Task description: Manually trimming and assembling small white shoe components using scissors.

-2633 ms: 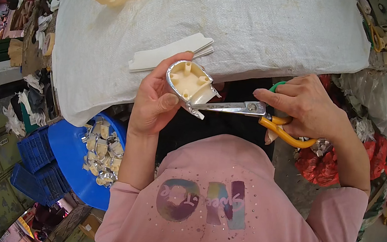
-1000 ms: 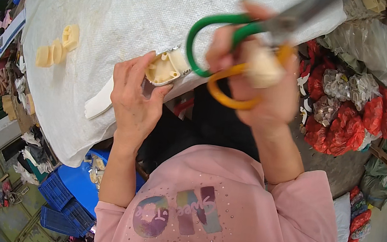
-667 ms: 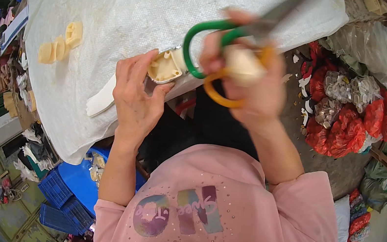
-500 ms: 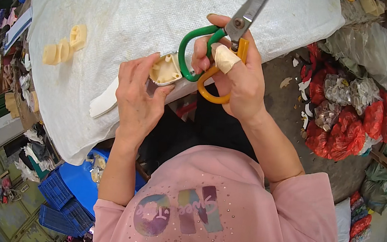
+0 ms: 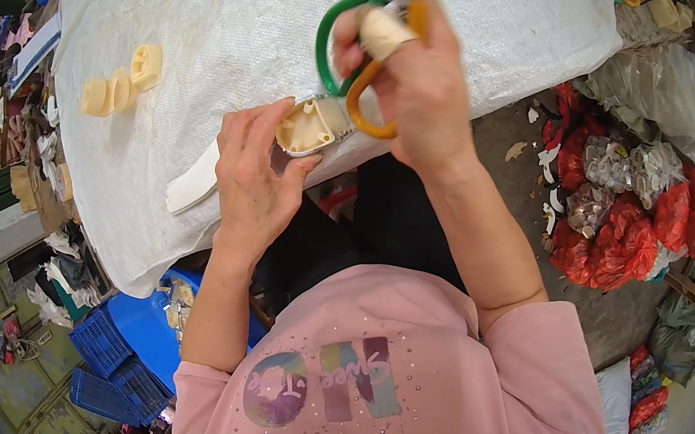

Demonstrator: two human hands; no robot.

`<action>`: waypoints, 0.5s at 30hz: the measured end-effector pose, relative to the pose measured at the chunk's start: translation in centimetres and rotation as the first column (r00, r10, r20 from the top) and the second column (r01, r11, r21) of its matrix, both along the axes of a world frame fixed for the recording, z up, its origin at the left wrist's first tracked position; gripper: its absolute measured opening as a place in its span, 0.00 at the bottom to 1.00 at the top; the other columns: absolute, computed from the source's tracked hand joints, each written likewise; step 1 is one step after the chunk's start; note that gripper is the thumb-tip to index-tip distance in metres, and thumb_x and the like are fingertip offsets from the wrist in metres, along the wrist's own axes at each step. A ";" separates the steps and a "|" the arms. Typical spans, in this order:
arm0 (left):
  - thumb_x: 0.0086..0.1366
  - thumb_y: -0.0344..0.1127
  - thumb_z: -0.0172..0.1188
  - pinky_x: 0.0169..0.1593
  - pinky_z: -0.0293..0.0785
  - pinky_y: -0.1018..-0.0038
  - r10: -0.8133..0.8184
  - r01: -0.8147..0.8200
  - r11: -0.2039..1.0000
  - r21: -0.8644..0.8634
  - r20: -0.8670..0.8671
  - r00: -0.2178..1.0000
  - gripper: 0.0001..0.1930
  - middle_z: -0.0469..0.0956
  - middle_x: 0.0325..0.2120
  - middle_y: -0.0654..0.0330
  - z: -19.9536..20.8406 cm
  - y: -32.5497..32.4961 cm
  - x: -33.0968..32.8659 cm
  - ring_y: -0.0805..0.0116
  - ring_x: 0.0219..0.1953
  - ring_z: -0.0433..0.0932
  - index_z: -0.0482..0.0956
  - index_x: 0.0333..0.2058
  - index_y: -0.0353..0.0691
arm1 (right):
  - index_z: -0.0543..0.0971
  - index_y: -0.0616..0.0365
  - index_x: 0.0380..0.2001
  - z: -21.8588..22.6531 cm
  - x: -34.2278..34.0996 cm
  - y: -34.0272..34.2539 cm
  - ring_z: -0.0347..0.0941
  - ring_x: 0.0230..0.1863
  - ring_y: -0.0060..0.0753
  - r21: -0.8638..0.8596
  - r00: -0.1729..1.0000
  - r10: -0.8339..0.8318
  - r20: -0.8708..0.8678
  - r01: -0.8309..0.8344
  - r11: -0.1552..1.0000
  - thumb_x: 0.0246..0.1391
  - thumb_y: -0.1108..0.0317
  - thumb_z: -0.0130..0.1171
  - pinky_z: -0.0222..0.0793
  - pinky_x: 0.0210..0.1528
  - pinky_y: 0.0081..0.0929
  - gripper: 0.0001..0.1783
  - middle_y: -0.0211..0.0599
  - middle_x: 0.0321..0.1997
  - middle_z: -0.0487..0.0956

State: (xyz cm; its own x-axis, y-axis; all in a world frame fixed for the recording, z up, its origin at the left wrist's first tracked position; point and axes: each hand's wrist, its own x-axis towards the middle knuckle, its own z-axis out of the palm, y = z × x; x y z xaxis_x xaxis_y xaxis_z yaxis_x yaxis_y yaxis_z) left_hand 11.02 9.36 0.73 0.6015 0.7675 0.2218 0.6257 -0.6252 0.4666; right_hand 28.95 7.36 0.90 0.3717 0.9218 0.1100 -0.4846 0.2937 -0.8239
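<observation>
In my left hand (image 5: 256, 170) is a hollow cream plastic part (image 5: 305, 129) with a shiny rim, its inside facing up, held at the near edge of the white-covered table. My right hand (image 5: 424, 86) grips large scissors (image 5: 362, 99) with one green and one orange handle; their blades point away, past the upper edge of the view. The handle loops hang just beyond the plastic part, close to it; whether they touch it I cannot tell. Tape wraps my right thumb. A flat white strip (image 5: 192, 185) lies beside my left wrist.
Several cream plastic pieces (image 5: 121, 88) sit on the woven white cover (image 5: 242, 16) at the left. Below the table's left edge are a blue tub (image 5: 138, 325) and blue crates (image 5: 121, 372). Red bags (image 5: 616, 233) and clear bags of parts lie on the floor at right.
My right hand has moved up and slightly left with the scissors, and it is blurred. My left hand and the plastic part have shifted slightly right.
</observation>
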 end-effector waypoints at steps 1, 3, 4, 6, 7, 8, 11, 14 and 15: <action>0.39 0.22 0.67 0.45 0.72 0.68 0.000 0.000 1.000 0.006 0.000 1.000 0.30 0.73 0.38 0.51 0.1 -0.2 -0.1 0.55 0.41 0.74 0.75 0.47 0.36 | 0.62 0.65 0.54 0.2 0.0 -0.1 0.65 0.30 0.23 0.079 0.998 -0.069 0.005 0.068 0.995 0.59 0.68 0.46 0.64 0.35 0.25 0.21 0.36 0.31 0.71; 0.39 0.22 0.68 0.45 0.71 0.67 0.011 -0.011 1.000 0.010 -0.007 1.000 0.30 0.73 0.38 0.52 0.3 -0.4 -0.1 0.55 0.41 0.74 0.75 0.47 0.37 | 0.61 0.64 0.55 -0.2 -0.6 0.0 0.64 0.31 0.23 0.144 0.995 -0.096 -0.027 0.098 0.985 0.60 0.68 0.46 0.64 0.36 0.26 0.21 0.36 0.31 0.71; 0.38 0.23 0.68 0.46 0.70 0.67 0.005 -0.005 1.000 0.016 -0.003 1.000 0.30 0.73 0.38 0.52 0.3 -0.2 0.2 0.54 0.41 0.73 0.74 0.47 0.37 | 0.61 0.64 0.55 -1.1 -1.0 0.0 0.64 0.31 0.23 0.090 0.999 -0.044 0.005 0.043 0.995 0.60 0.68 0.46 0.64 0.36 0.26 0.22 0.36 0.32 0.71; 0.39 0.24 0.68 0.47 0.68 0.66 0.004 -0.004 0.999 0.034 -0.011 1.000 0.30 0.73 0.38 0.52 0.2 -0.1 0.2 0.55 0.42 0.73 0.75 0.47 0.37 | 0.66 0.67 0.50 -1.7 -1.3 1.0 0.65 0.25 0.18 0.070 0.994 -0.013 -0.105 0.020 0.997 0.54 0.71 0.47 0.62 0.28 0.18 0.20 0.31 0.26 0.71; 0.39 0.25 0.69 0.48 0.66 0.66 0.007 -0.006 0.999 0.050 -0.027 1.000 0.30 0.74 0.38 0.53 0.1 -0.1 0.2 0.56 0.42 0.72 0.75 0.46 0.38 | 0.66 0.67 0.50 -1.5 -1.1 0.9 0.65 0.25 0.18 0.073 0.995 -0.013 -0.101 0.020 0.997 0.54 0.71 0.47 0.62 0.28 0.18 0.20 0.31 0.26 0.71; 0.39 0.25 0.69 0.48 0.66 0.66 0.007 -0.006 0.999 0.053 -0.022 1.000 0.30 0.74 0.38 0.53 0.2 0.0 0.3 0.56 0.42 0.72 0.75 0.46 0.38 | 0.66 0.66 0.50 -1.1 -0.8 0.6 0.65 0.25 0.18 0.053 1.000 -0.009 -0.030 0.011 0.999 0.54 0.69 0.48 0.62 0.29 0.18 0.20 0.30 0.26 0.72; 0.40 0.28 0.69 0.51 0.61 0.67 0.017 -0.012 0.998 0.060 -0.075 0.997 0.29 0.74 0.38 0.55 0.1 -0.2 0.0 0.57 0.43 0.71 0.75 0.46 0.39 | 0.67 0.65 0.50 0.7 -0.5 -0.1 0.64 0.26 0.16 0.136 0.996 -0.079 0.042 0.072 0.988 0.57 0.68 0.49 0.62 0.30 0.18 0.19 0.30 0.28 0.72; 0.40 0.31 0.69 0.52 0.59 0.67 0.010 -0.005 0.996 0.084 -0.058 0.998 0.29 0.74 0.38 0.56 0.5 -0.4 -0.2 0.58 0.44 0.71 0.75 0.46 0.39 | 0.67 0.64 0.51 0.0 -1.2 0.1 0.64 0.27 0.16 0.151 0.976 -0.080 0.202 0.050 0.987 0.58 0.68 0.48 0.63 0.30 0.18 0.18 0.31 0.29 0.73; 0.40 0.31 0.69 0.52 0.58 0.67 0.014 -0.009 0.997 0.070 -0.070 0.997 0.29 0.74 0.38 0.56 0.4 -0.4 -0.3 0.58 0.44 0.71 0.75 0.46 0.39 | 0.67 0.64 0.51 -0.5 -1.3 0.2 0.64 0.27 0.17 0.053 0.955 -0.045 0.293 0.031 0.998 0.59 0.67 0.48 0.63 0.31 0.18 0.19 0.31 0.29 0.73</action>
State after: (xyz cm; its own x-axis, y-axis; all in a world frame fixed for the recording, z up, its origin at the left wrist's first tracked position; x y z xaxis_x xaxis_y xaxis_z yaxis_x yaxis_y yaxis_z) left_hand 10.77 8.95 1.15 0.6086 0.7586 0.2326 0.6628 -0.6472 0.3766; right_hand 27.68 7.60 0.42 0.3507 0.8990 0.2623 -0.2110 0.3488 -0.9131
